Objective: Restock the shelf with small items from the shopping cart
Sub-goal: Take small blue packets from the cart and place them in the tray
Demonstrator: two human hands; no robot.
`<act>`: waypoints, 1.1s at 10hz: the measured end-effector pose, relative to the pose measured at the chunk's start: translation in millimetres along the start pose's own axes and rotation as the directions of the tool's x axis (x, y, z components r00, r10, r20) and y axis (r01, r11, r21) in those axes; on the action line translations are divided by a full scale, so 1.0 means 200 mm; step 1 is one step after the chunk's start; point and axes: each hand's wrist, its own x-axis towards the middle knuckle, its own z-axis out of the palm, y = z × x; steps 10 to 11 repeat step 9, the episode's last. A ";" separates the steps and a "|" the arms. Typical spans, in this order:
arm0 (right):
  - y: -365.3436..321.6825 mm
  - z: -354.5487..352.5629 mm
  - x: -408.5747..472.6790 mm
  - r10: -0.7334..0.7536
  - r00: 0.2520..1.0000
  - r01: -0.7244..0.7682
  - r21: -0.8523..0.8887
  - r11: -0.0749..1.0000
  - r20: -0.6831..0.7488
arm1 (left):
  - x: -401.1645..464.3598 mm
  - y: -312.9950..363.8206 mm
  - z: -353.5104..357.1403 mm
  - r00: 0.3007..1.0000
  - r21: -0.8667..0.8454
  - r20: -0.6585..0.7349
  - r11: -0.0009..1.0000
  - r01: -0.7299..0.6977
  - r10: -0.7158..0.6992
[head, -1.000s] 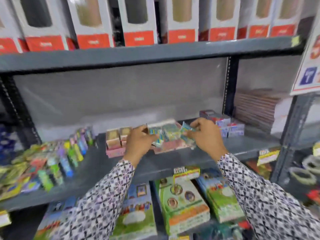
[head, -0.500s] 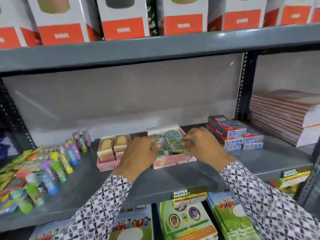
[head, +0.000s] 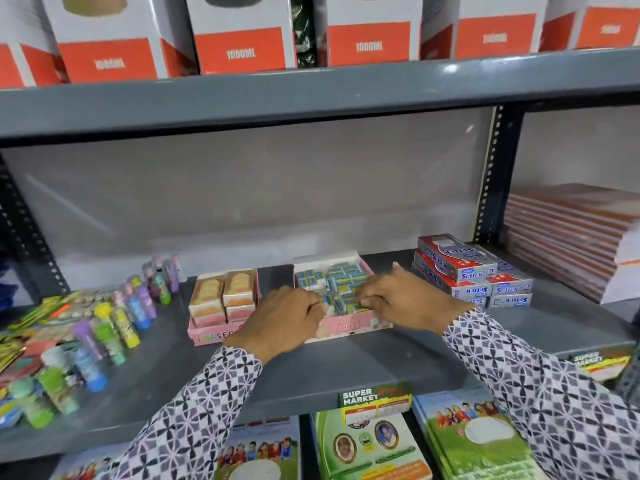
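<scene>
One head-worn wide-angle view looks forward and slightly down, close to a grey shelf (head: 311, 368). Both hands, left (head: 284, 320) and right (head: 412, 303), sit near the centre, the sleeves running out at the bottom edge. Another shelf level crosses above the hands, and a lower one shows beneath them.

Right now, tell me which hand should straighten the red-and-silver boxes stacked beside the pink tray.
Probably the right hand: it sits nearest the red-and-silver boxes. The left hand is across the pink tray.
</scene>
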 end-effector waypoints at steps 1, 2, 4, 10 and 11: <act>-0.06 0.02 -0.01 -0.051 0.997 0.051 0.001 0.999 -0.050 | 0.01 0.01 0.00 1.000 -0.012 0.004 1.000 0.011 -0.011; -0.10 0.01 -0.01 -0.061 0.998 0.063 0.067 0.996 -0.033 | 0.05 0.02 -0.01 0.998 0.021 0.062 1.000 -0.004 0.003; -0.03 -0.04 0.15 0.025 0.995 -0.028 0.027 0.999 0.093 | 0.23 0.03 -0.02 0.954 0.224 0.295 0.975 -0.015 -0.053; -0.02 -0.04 0.34 0.132 0.950 -0.143 0.018 0.990 0.283 | 0.32 0.00 -0.03 0.855 0.287 0.473 0.955 0.078 -0.212; -0.02 -0.04 0.34 0.132 0.950 -0.143 0.018 0.990 0.283 | 0.32 0.00 -0.03 0.855 0.287 0.473 0.955 0.078 -0.212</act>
